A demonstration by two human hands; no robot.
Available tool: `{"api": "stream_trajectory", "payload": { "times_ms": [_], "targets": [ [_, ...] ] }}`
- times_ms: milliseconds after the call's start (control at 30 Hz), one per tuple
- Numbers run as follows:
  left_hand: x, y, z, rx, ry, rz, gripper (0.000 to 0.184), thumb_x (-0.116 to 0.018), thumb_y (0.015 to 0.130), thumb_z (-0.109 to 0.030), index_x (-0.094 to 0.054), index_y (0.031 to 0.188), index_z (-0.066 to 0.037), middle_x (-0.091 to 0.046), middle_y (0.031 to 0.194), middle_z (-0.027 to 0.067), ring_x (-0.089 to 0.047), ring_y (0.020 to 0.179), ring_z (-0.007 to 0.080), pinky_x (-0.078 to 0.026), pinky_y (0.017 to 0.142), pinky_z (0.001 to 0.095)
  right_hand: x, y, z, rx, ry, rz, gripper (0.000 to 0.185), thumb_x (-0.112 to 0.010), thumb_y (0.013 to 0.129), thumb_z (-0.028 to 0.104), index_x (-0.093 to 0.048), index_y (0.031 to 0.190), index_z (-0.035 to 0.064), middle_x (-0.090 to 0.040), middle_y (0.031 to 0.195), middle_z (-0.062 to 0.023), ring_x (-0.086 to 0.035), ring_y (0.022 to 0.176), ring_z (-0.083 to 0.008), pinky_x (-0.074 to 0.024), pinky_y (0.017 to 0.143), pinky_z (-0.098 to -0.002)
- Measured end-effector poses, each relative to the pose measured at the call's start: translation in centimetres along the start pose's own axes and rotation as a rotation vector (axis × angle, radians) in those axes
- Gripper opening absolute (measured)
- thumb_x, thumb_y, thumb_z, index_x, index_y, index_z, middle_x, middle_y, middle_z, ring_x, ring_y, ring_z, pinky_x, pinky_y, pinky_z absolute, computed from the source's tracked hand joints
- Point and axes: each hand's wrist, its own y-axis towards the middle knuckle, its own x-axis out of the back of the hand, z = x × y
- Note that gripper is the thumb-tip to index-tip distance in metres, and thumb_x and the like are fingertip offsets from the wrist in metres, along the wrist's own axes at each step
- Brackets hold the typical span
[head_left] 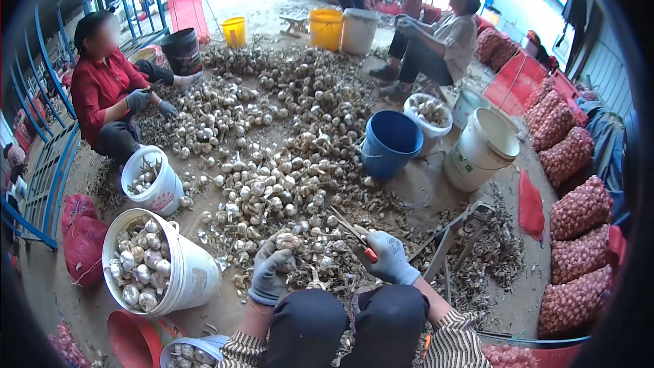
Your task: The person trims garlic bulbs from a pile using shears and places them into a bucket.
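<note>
My left hand (270,271), in a grey glove, is closed around a garlic bulb (289,241) above my knees. To its right, my right hand (388,259), also gloved, grips a pair of shears (351,226) with an orange-red handle. The blades are parted and point up and left, apart from the bulb in my left hand. Just beyond both hands lies a broad heap of garlic bulbs (262,187) with dry stems still on many of them. A white bucket (197,279) of garlic with short-cut stems stands left of my left hand.
Around the heap are a blue bucket (392,143), a cream bucket (482,150) and a smaller white bucket (160,187). A metal frame (449,242) stands beside my right hand. Filled red net sacks (579,259) line the right side. Co-workers (109,88) sit around the heap.
</note>
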Motion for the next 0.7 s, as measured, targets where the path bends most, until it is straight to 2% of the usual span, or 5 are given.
{"api": "stream_trajectory", "payload": {
  "times_ms": [167, 233, 267, 467, 700],
  "targets": [
    [-4.1, -3.6, -6.8, -0.216, 0.076, 0.097, 0.036, -0.073, 0.090, -0.006, -0.063, 0.124, 0.000, -0.071, 0.100, 0.0046, -0.061, 0.070, 0.0049, -0.054, 0.063, 0.0211, 7.0, 3.5, 6.9, 0.252, -0.252, -0.097, 0.047, -0.070, 0.091, 0.028, -0.062, 0.132, 0.0072, -0.061, 0.077, -0.0094, -0.064, 0.071, -0.0298, -0.0500, 0.064, -0.0437],
    [-6.9, -5.8, -9.4, -0.353, 0.240, 0.050, 0.041, -0.074, 0.088, -0.003, -0.062, 0.127, 0.001, -0.072, 0.104, 0.0056, -0.063, 0.075, 0.0049, -0.053, 0.066, 0.0183, 8.9, 4.3, 9.5, 0.287, -0.216, -0.114, 0.050, -0.074, 0.087, 0.020, -0.062, 0.133, 0.0056, -0.061, 0.079, -0.0111, -0.064, 0.075, -0.0315, -0.0499, 0.067, -0.0437],
    [-8.5, -6.9, -10.5, -0.419, 0.328, 0.040, 0.041, -0.074, 0.088, -0.003, -0.062, 0.127, 0.001, -0.072, 0.106, 0.0062, -0.063, 0.077, 0.0047, -0.052, 0.066, 0.0176, 9.5, 4.7, 10.3, 0.328, -0.230, -0.148, 0.047, -0.072, 0.091, 0.030, -0.062, 0.132, 0.0076, -0.061, 0.077, -0.0090, -0.064, 0.071, -0.0295, -0.0497, 0.063, -0.0437],
    [-12.5, -12.0, -12.6, -0.648, 0.410, 0.096, 0.041, -0.075, 0.089, -0.006, -0.063, 0.127, 0.001, -0.072, 0.107, 0.0042, -0.062, 0.082, 0.0024, -0.049, 0.068, 0.0162, 11.2, 3.4, 17.5, 0.395, -0.257, -0.104, 0.052, -0.072, 0.090, 0.031, -0.058, 0.136, 0.0088, -0.062, 0.085, -0.0104, -0.065, 0.078, -0.0309, -0.0503, 0.068, -0.0447],
    [-7.4, -12.2, -8.8, -0.409, 0.327, 0.114, 0.044, -0.070, 0.089, -0.003, -0.061, 0.132, 0.002, -0.071, 0.109, 0.0051, -0.065, 0.083, 0.0061, -0.054, 0.072, 0.0197, 7.4, -0.9, 17.2, 0.342, -0.334, -0.067, 0.054, -0.072, 0.089, 0.038, -0.059, 0.135, 0.0107, -0.062, 0.087, -0.0102, -0.064, 0.084, -0.0301, -0.0498, 0.072, -0.0445]
  ]
}}
